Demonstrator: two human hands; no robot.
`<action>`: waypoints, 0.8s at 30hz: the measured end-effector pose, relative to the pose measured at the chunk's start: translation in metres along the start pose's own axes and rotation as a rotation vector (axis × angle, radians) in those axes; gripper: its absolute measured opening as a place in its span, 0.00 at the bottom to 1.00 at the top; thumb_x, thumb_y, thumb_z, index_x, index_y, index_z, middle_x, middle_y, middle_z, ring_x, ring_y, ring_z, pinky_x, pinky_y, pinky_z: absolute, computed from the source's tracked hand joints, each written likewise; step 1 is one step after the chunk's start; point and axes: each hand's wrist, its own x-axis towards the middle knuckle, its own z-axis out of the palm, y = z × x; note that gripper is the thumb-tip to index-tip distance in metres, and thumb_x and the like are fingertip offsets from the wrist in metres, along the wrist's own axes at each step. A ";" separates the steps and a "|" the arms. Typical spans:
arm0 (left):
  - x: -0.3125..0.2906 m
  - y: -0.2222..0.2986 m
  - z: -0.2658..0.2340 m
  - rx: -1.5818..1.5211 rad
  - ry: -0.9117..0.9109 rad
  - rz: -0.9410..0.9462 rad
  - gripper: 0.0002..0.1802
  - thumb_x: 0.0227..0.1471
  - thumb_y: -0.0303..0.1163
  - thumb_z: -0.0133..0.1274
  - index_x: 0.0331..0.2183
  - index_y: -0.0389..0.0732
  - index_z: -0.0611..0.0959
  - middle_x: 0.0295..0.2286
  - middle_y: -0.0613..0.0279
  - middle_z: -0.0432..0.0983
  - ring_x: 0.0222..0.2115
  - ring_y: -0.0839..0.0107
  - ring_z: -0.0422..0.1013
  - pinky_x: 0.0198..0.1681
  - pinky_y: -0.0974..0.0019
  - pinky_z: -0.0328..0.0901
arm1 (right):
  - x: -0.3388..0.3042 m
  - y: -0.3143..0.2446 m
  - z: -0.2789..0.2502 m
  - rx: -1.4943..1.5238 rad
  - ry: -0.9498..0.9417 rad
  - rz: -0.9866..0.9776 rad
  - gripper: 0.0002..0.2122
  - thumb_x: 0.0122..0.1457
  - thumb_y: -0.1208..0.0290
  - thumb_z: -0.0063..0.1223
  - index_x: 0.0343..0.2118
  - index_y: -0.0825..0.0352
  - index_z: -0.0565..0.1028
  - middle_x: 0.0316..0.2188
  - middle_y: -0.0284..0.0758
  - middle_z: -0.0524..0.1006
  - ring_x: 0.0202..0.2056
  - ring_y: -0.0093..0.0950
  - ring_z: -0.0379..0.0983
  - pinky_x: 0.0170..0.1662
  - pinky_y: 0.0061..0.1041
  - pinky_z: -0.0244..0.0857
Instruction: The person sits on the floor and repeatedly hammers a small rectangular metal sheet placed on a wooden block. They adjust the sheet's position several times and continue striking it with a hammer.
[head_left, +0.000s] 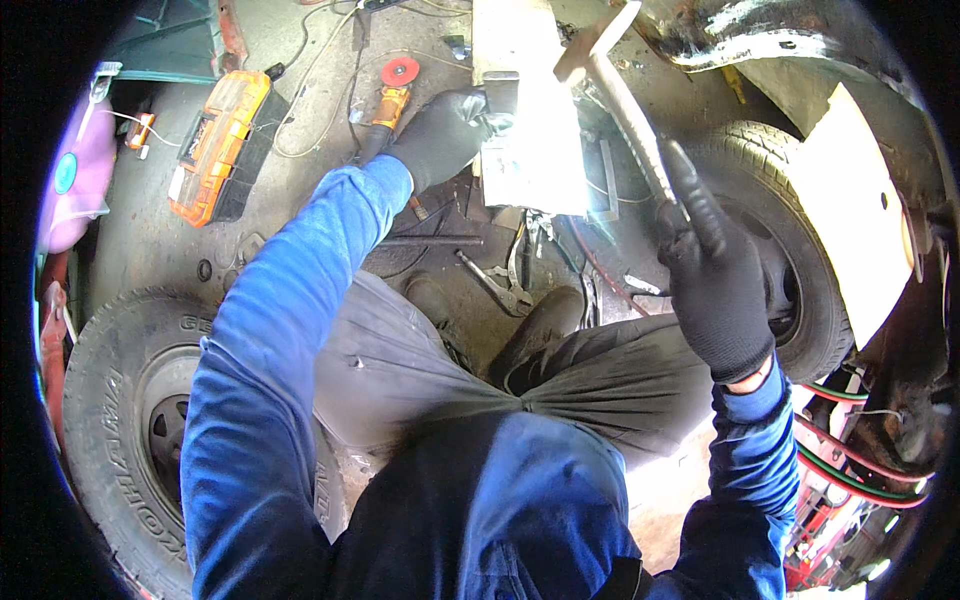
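Observation:
My right hand [715, 280], in a black glove, is closed round the lower end of a hammer's handle, one finger stretched along it. The hammer [630, 125] is raised and tilted, its metal head at the top. My left hand [440, 140], gloved in black too, has its fingers closed at a small grey metal block [501, 93]. That block is at the left edge of a long pale metal plate [530, 165], which glares white under strong light. The fingertips of my left hand are partly lost in the glare.
An angle grinder [392, 98] with a red disc lies left of my left hand, near an orange-and-black toolbox [222, 150]. Tires flank me, one at left [120, 400] and one at right [750, 140]. Locking pliers [505, 290] and cables lie on the floor between my feet.

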 end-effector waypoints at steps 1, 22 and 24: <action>0.003 -0.002 -0.001 0.122 0.021 -0.035 0.19 0.66 0.39 0.58 0.47 0.32 0.86 0.41 0.49 0.87 0.42 0.62 0.81 0.50 0.58 0.72 | 0.000 -0.005 -0.003 -0.064 0.038 -0.041 0.28 0.69 0.82 0.47 0.73 0.62 0.67 0.38 0.37 0.80 0.36 0.18 0.74 0.43 0.22 0.71; 0.003 0.013 0.008 0.093 0.104 0.055 0.18 0.67 0.36 0.59 0.27 0.35 0.80 0.22 0.60 0.73 0.25 0.72 0.64 0.33 0.57 0.65 | 0.009 -0.015 -0.016 -0.078 0.191 -0.190 0.26 0.72 0.77 0.49 0.73 0.65 0.67 0.42 0.37 0.84 0.33 0.21 0.74 0.41 0.22 0.71; 0.006 0.013 0.009 0.059 0.077 0.040 0.16 0.67 0.36 0.58 0.29 0.34 0.80 0.23 0.58 0.74 0.26 0.72 0.66 0.35 0.58 0.67 | 0.010 -0.038 -0.031 0.079 0.182 -0.122 0.24 0.75 0.73 0.50 0.73 0.63 0.68 0.36 0.30 0.80 0.30 0.15 0.69 0.36 0.16 0.66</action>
